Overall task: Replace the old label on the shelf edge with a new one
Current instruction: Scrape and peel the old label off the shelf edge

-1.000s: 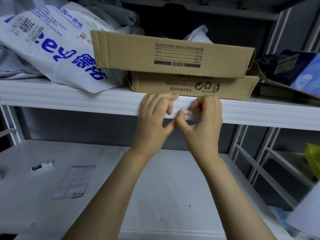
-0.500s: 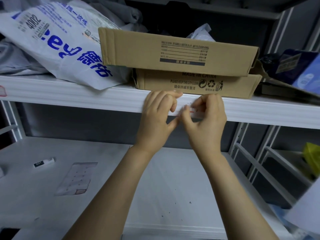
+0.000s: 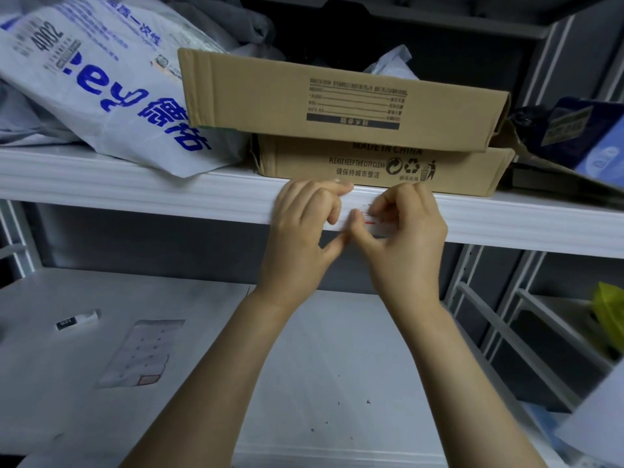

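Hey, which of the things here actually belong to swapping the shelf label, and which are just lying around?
Job: label on the shelf edge, left hand, right hand pinching it; probably the sticker sheet.
Lying about: two cardboard boxes, white printed bag, small white stick, yellow object.

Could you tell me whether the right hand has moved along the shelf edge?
No: the right hand still picks at the label, below the lower box's recycling symbols.
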